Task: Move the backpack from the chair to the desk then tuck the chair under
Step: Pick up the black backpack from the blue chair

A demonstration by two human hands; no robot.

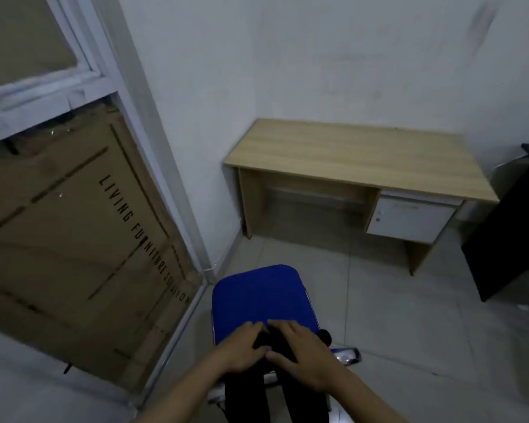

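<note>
Both of my hands grip the top of the chair's black backrest [275, 343]: the left hand [242, 351] and the right hand [306, 355] lie side by side, fingers curled over its upper edge and thumbs nearly touching. Beyond my fingers is the chair's blue seat [260, 297], bare of any bag. I cannot find the backpack anywhere in view. Ahead, the wooden surface [358, 157] stands against the white wall, well apart from the chair, with a white drawer unit [409, 219] under its right end.
</note>
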